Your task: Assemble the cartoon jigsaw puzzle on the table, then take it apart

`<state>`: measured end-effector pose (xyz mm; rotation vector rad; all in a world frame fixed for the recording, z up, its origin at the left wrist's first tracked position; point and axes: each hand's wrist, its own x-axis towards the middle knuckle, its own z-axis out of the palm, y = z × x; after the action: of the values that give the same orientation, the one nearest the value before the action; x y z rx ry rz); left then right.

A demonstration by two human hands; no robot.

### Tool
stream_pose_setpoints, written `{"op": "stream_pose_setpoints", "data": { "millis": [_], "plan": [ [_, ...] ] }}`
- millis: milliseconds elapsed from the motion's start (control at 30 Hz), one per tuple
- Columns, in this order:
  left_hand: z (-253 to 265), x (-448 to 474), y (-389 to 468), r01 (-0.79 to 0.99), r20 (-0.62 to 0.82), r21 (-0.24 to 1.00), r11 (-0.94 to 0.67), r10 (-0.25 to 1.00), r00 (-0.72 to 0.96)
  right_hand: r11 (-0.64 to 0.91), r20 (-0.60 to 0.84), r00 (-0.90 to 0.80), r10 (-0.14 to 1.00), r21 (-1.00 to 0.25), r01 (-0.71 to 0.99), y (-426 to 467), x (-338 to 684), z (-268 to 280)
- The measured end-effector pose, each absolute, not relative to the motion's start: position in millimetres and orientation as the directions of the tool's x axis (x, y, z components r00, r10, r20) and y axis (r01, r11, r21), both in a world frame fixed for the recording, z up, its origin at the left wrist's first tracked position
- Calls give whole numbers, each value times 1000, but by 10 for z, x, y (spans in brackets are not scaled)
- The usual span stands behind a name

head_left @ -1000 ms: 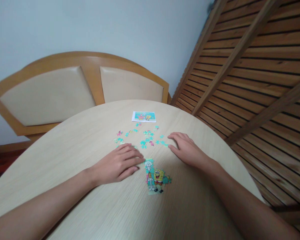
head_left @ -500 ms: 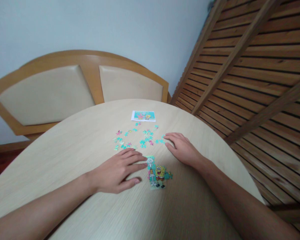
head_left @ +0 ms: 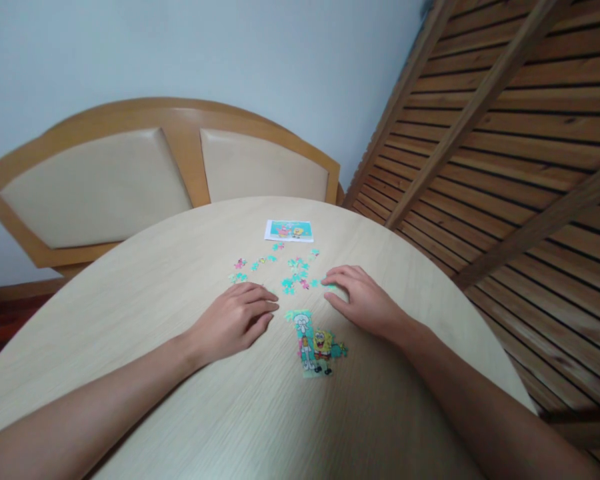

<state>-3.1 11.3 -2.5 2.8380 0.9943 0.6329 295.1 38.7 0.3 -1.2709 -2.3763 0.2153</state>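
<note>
A partly joined jigsaw puzzle [head_left: 315, 347] with cartoon figures lies on the table before me, a blue squid-like one beside a yellow square one. Left of it and a little farther off is my left hand [head_left: 240, 315], palm down with fingers stretched out, covering some loose pieces. My right hand [head_left: 360, 299] rests to the right of the loose puzzle pieces [head_left: 296, 270], its fingers apart. The right fingertips are over or at teal pieces [head_left: 331, 286]; whether they press on one I cannot tell. More pieces [head_left: 239, 277] show beyond my left hand.
A picture card [head_left: 290, 231] in matching colours lies behind the pieces on the round wooden table [head_left: 180, 413]. Past the table's far edge stands a padded wooden bench back [head_left: 195, 160]. Slatted wooden panels [head_left: 505, 147] rise on the right.
My left hand has moved away from the joined puzzle, back and to the left over loose pieces. My right hand has shifted slightly left over the teal pieces.
</note>
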Motion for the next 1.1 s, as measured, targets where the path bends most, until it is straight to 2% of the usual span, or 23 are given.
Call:
{"op": "stream_pose_setpoints", "data": {
  "millis": [200,300,467,867,1100],
  "plan": [
    [-43,-45,109,625,391,289,-725,685,614,669,154,-673,724,-398,628,214,2830,155],
    [-48,-61,116,691,396,301,-657,745,536,673,105,-702,704,-414,613,173,2803,165],
    [-75,-75,141,760,341,303,-575,810,477,676,103,-701,705,-393,623,181,2802,121],
    [-50,-93,97,761,322,298,-577,811,489,671,124,-680,723,-362,647,243,2866,121],
    [-42,-41,79,726,330,297,-620,780,531,673,82,-696,714,-354,649,276,2872,99]
  ]
}}
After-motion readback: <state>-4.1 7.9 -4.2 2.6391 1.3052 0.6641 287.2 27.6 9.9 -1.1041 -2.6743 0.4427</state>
